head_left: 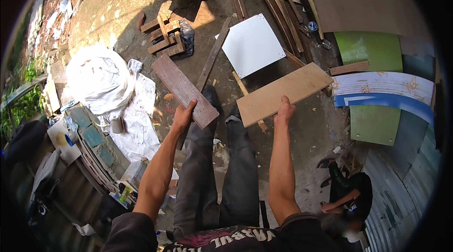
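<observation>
Reddish board [174,82] is held in the left hand [183,118], near its lower end, and it slants with the far end toward the upper left. The left thumb lies on its top face; the fingers under it are mostly hidden, so the grasp is closed about the edge, only as wide as the thickness of the wood. Light brown board [283,92] is in the right hand [284,111], which grips it at the long edge nearest to the person. There also the thumb is pressed on top, and how the fingers lie below I cannot tell. Both boards are above the ground, apart from each other, in front of the grey trousers [200,176]. Beyond them a white panel [254,46] lies on the ground, and a long dark strip [213,56] runs beside it. Farther to the left are short wood pieces [163,39], next to a black plastic bag [188,39]. At the lower right, another person [351,195] sits.
</observation>
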Tool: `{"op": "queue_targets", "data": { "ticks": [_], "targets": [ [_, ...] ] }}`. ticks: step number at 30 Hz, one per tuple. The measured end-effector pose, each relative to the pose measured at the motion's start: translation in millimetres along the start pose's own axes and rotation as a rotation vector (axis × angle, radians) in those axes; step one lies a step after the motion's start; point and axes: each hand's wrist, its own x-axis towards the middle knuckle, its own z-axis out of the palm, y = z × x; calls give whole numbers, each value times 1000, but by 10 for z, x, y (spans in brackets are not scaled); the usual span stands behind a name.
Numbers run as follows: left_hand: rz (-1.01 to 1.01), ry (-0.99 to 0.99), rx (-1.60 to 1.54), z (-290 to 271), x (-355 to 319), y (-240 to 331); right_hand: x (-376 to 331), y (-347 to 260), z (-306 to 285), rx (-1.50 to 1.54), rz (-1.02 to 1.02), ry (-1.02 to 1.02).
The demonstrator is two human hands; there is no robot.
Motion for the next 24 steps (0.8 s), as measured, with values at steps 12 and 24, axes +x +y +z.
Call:
{"op": "queue_targets", "data": {
  "ticks": [12, 24],
  "targets": [
    [-36, -66, 23, 227, 151, -137, 1142, -222, -393, -185, -6, -117],
    [-54, -24, 21, 427, 181, 167, 1031, 13, -339, -107, 184, 49]
  ]
}}
